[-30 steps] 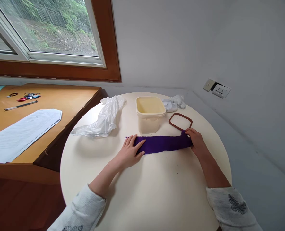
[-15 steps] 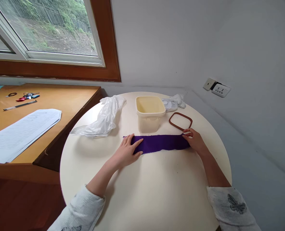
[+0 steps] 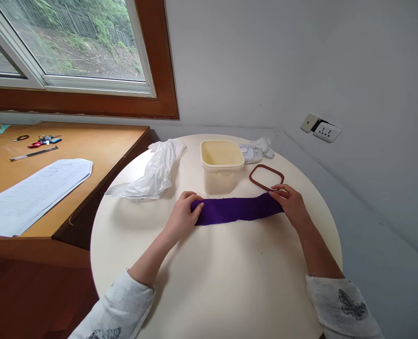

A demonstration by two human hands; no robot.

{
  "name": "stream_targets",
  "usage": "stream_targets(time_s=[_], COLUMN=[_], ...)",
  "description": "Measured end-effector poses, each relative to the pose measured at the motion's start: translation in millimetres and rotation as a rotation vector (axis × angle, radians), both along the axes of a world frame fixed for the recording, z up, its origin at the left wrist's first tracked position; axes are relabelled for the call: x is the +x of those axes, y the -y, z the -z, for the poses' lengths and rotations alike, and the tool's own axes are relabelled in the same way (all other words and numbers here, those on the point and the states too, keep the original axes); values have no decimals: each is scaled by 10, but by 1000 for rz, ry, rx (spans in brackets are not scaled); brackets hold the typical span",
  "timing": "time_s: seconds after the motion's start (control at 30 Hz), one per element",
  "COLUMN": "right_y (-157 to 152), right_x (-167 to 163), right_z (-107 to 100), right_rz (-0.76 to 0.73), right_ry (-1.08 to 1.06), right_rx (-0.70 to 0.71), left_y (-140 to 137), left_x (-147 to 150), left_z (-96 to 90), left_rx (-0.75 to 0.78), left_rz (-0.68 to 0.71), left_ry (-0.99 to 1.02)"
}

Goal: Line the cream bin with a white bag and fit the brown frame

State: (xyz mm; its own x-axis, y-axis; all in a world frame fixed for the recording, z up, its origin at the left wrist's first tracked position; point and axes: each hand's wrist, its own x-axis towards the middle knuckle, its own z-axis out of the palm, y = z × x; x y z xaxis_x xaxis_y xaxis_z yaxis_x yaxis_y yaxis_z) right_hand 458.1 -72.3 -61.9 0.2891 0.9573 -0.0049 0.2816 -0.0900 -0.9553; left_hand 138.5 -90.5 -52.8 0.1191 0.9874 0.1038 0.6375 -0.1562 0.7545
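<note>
A long strip of purple cloth (image 3: 239, 210) stretches crosswise over the round white table (image 3: 237, 282). My left hand (image 3: 184, 213) pinches its left end between thumb and fingers. At the other end, my right hand (image 3: 291, 203) grips the upper right corner, which is lifted slightly. Just behind the cloth stands a cream plastic tub (image 3: 220, 176) without a lid. A brown rounded-square frame (image 3: 253, 179) lies flat beyond my right hand, close to its fingertips.
A crumpled clear plastic bag (image 3: 156, 172) lies at the table's left rear, and another plastic bag (image 3: 260, 149) sits behind the tub. On the wooden desk (image 3: 120, 150) at left are papers (image 3: 43, 193), a pen (image 3: 34, 153) and keys (image 3: 46, 140). A wall bounds the right side.
My left hand has gone from lying spread on the cloth to pinching its left end. My right hand has raised the right corner a little.
</note>
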Motion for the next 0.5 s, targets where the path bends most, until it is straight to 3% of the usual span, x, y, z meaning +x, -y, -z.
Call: stream_targets(time_s=[0.07, 0.17, 0.27, 0.37, 0.5], right_y=[45, 131, 227, 321, 406], right_x=[-144, -479, -900, -1265, -1479], right_z=[-92, -174, -153, -78, -25], right_rz=[-39, -131, -221, -346, -483], right_ry=[-91, -200, -256, -281, -335], right_rx=[23, 23, 31, 70, 54], left_y=[0, 37, 103, 153, 153], left_x=[38, 115, 212, 278, 269], left_z=[-72, -123, -116, -89, -56], left_rx=[-113, -481, -737, -773, -638], left_rz=[-13, 118, 220, 263, 211], left_ry=[268, 675, 897, 955, 880])
